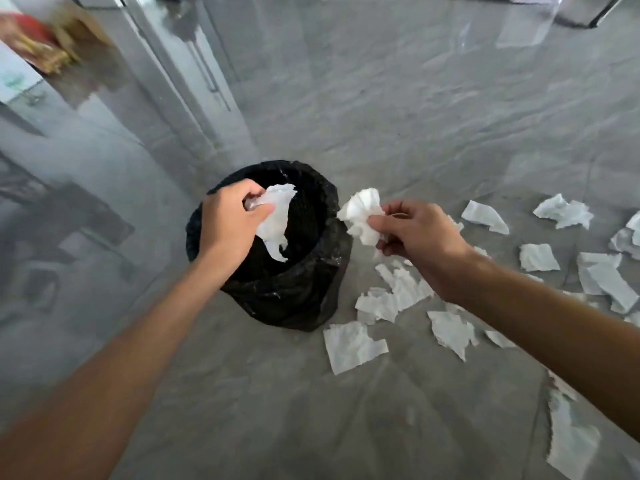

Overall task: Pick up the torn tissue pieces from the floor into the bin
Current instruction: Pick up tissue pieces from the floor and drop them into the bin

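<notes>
A black bin lined with a black bag (311,292) stands on the grey floor at centre. My left hand (228,221) is over the bin's mouth, shut on a white tissue piece (277,220) that hangs down into the opening. My right hand (419,233) is just right of the bin's rim, shut on a crumpled wad of tissue (362,213). Several torn tissue pieces lie on the floor to the right of the bin, such as a large one (353,346) in front and another (485,216) further back.
Glossy grey cabinet fronts and a metal frame (194,81) rise at the left. More tissue scraps (602,275) spread toward the right edge, and one long scrap (571,441) lies at lower right. A paper sheet (519,32) lies at the far back.
</notes>
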Available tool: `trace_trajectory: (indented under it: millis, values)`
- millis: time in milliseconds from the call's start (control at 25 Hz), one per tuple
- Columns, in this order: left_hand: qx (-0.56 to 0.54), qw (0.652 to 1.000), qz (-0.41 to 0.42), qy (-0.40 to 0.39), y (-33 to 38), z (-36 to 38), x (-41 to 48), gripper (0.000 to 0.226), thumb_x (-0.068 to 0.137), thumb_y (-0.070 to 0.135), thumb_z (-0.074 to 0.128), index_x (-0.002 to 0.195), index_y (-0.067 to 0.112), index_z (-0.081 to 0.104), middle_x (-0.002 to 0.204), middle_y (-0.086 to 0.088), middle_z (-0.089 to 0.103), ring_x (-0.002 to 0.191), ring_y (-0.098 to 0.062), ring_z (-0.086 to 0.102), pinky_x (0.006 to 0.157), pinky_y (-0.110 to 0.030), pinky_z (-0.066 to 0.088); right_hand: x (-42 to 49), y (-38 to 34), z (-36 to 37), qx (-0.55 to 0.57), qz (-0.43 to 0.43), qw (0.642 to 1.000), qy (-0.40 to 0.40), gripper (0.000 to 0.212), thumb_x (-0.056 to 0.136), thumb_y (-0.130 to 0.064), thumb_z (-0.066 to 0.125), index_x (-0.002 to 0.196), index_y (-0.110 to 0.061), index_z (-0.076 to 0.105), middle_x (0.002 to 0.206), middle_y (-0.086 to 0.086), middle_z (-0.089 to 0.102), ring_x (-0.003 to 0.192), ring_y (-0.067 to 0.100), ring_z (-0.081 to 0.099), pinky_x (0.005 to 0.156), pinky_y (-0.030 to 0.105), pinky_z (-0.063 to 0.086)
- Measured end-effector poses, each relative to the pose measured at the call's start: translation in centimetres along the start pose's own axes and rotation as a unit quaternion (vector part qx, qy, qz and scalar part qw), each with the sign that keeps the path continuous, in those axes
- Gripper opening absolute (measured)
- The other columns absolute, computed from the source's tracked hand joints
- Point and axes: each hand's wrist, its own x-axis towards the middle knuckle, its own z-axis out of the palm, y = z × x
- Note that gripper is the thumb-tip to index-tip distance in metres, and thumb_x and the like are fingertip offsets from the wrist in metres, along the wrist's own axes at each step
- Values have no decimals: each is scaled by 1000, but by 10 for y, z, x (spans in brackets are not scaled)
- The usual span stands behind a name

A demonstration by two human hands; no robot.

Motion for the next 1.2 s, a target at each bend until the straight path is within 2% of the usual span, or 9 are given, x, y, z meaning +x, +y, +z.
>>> trace_trajectory:
  millis: [160, 280, 400, 640, 720, 800, 920, 1080, 1200]
  values:
    - [84, 987, -83, -113, -36, 7, 0, 21, 78, 13, 72, 98, 19, 70, 90, 2, 67, 83, -14, 61, 64, -13, 36, 28, -24, 49, -43, -14, 999, -19, 8, 82, -2, 65, 86, -5, 59, 56, 5, 55, 48, 14, 56, 44, 22, 45]
    - [56, 987, -109, -106, -38, 4, -2, 31, 80, 12, 70, 110, 18, 64, 110, -2, 66, 92, -14, 59, 77, -23, 39, 41, -31, 78, -69, 53, 995, -53, 5, 84, 3, 62, 87, -1, 60, 64, 11, 58, 59, 21, 63, 53, 27, 55]
    - [26, 996, -72, -35, -24, 1, -9, 36, 81, 5, 63, 115, 17, 60, 115, -4, 64, 96, -14, 58, 79, -21, 38, 45, -32, 78, -43, 81, 992, -85, 7, 85, 3, 62, 91, 5, 61, 80, 17, 61, 74, 27, 68, 73, 30, 60]
    - [-55, 994, 90, -10, 45, 15, -37, 28, 78, -1, 57, 100, 16, 62, 97, -1, 61, 76, -9, 56, 69, -10, 39, 26, 12, -24, -146, 2, 989, -37, 10, 84, -3, 64, 91, -10, 67, 74, 6, 66, 63, 15, 66, 61, 25, 57]
    - [-99, 982, 144, -73, 64, 30, -53, 24, 78, -2, 58, 95, 14, 63, 91, 1, 61, 72, -10, 58, 67, -11, 41, 14, 58, -64, -298, 10, 954, -13, 11, 80, -11, 68, 88, -19, 68, 78, 1, 69, 66, 14, 66, 63, 25, 49]
    - [-125, 960, 172, -184, 72, 56, -74, 20, 80, 1, 60, 94, 15, 64, 88, 3, 63, 73, -10, 61, 65, -11, 44, 0, 112, -91, -490, 11, 872, -23, 24, 77, -21, 71, 100, -23, 66, 98, -1, 68, 85, 18, 65, 70, 26, 44]
    - [-70, 912, 110, -389, 54, 102, -104, 20, 83, 16, 66, 102, 21, 62, 96, 6, 63, 80, -9, 62, 71, -21, 49, -15, 181, -103, -617, 4, 785, -64, 39, 80, -29, 67, 118, -24, 58, 120, 4, 57, 102, 29, 62, 75, 34, 47]
    - [181, 883, 71, -426, 0, 149, -141, 46, 80, 33, 67, 121, 25, 49, 122, 2, 52, 107, -27, 59, 83, -37, 49, -14, 210, -103, -567, -44, 823, -11, 13, 83, -15, 58, 95, -15, 63, 98, 8, 62, 87, 33, 63, 66, 33, 43]
    - [241, 877, 74, -410, -28, 168, -158, 46, 79, 29, 70, 119, 18, 48, 118, -6, 51, 103, -31, 59, 79, -38, 47, -22, 202, -110, -459, -53, 887, 7, 10, 77, -15, 65, 81, -24, 63, 76, -7, 62, 74, 11, 62, 61, 18, 41]
